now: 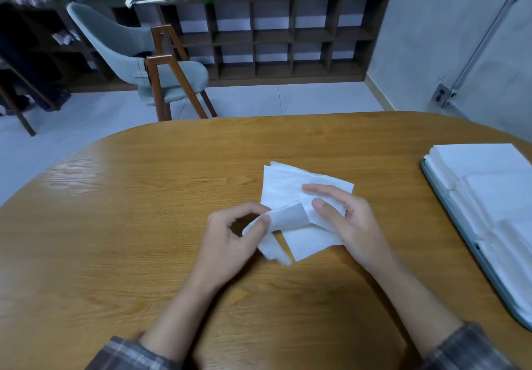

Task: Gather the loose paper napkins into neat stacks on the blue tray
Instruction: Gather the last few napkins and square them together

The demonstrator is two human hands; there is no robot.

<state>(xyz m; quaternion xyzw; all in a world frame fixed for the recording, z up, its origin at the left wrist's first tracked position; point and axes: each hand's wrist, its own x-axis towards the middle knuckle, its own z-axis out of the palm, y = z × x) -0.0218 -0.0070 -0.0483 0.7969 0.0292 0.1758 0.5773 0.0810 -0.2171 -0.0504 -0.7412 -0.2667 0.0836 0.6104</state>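
Observation:
A small pile of loose white paper napkins [290,185] lies on the wooden table [129,202] in front of me. My left hand [233,237] pinches a folded-over corner of one napkin between thumb and fingers and lifts it off the pile. My right hand [345,220] lies on the right side of the pile, its fingers curved over the paper and its thumb on top. At the right edge sits the blue tray [452,211], covered with neat stacks of white napkins [489,185].
A grey chair with wooden legs [149,64] stands beyond the table's far edge. A dark cubby shelf [273,35] with plants lines the back wall. The tray reaches out of frame on the right.

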